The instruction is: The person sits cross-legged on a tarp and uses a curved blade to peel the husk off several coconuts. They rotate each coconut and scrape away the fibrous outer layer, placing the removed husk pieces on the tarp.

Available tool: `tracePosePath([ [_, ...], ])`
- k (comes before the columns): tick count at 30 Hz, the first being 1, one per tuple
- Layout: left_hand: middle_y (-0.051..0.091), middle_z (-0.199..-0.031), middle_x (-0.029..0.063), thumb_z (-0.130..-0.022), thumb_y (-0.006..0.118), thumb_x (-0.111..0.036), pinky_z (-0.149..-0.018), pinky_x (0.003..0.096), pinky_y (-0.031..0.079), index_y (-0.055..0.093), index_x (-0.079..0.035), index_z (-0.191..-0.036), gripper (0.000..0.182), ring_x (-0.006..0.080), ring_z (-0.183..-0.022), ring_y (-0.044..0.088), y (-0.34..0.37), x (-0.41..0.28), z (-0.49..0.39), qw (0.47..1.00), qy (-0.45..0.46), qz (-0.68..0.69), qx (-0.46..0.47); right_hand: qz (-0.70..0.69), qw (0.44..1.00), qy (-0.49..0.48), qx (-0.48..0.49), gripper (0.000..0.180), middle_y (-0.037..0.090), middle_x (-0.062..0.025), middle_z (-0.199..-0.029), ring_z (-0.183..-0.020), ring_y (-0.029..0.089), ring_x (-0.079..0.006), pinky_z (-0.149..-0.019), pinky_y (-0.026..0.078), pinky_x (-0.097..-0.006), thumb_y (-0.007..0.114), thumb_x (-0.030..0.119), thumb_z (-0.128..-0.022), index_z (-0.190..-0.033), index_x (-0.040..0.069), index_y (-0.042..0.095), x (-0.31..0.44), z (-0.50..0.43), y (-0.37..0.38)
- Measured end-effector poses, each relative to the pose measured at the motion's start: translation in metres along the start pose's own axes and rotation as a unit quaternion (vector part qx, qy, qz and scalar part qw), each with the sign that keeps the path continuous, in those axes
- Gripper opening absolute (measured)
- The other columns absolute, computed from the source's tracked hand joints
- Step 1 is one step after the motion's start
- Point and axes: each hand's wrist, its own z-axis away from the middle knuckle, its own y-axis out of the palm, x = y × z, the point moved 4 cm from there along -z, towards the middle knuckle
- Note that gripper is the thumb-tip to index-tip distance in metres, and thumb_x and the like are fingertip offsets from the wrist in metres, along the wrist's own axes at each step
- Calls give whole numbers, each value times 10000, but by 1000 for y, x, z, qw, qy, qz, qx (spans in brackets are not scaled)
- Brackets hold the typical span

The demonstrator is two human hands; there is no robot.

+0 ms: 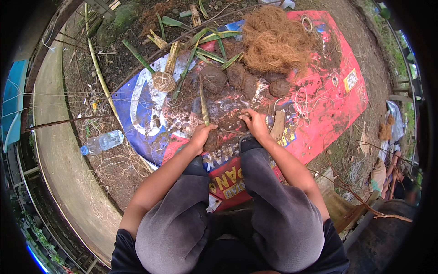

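My left hand (202, 137) is closed around the lower end of a plant stalk (203, 102), which points away from me; a dark, fibre-wrapped root ball (211, 142) is just beside and below its fingers. My right hand (254, 123) is held over the soiled printed sheet (342, 102), thumb and fingers apart, with nothing visible between them. Several brown fibre-covered balls (213, 79) lie beyond the hands, near a large heap of brown coir-like fibre (277, 41). A ball wound with pale string (164, 81) has a green leaf and a cut stem rising from it.
A piece of wood (278, 124) lies right of my right hand. Loose pale string (303, 108) is spread on the sheet. A plastic bottle (102, 142) lies on the ground at left, by a concrete edge (51, 113). Another person (397, 178) is partly visible at far right.
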Motion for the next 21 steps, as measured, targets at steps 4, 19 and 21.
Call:
tracePosePath([
  [4,631,-742,92,-882,621,-179,-556,337,515,597,-14,-865,167,198,-608,632,1,-1,-2,1000,3,3,13,59,992,-95,-60,281,620,-226,-1169,-1100,582,-384,-943,462,-411,623,49,-858,-1127,-35,625,-4,15,14],
  [19,631,-779,78,-873,630,-182,-579,334,529,591,-10,-893,177,185,-646,639,1,-2,0,1000,-3,1,0,240,936,-248,73,299,609,-86,-1023,-1030,572,-258,-886,496,-370,572,54,-772,-1060,29,651,-2,17,27],
  [21,630,-778,78,-872,634,-182,-577,333,529,592,-13,-885,175,184,-644,638,0,-2,1,1000,6,5,-2,236,938,-236,93,291,616,-93,-1049,-1062,568,-273,-887,496,-375,588,45,-757,-1037,23,658,-5,12,29],
])
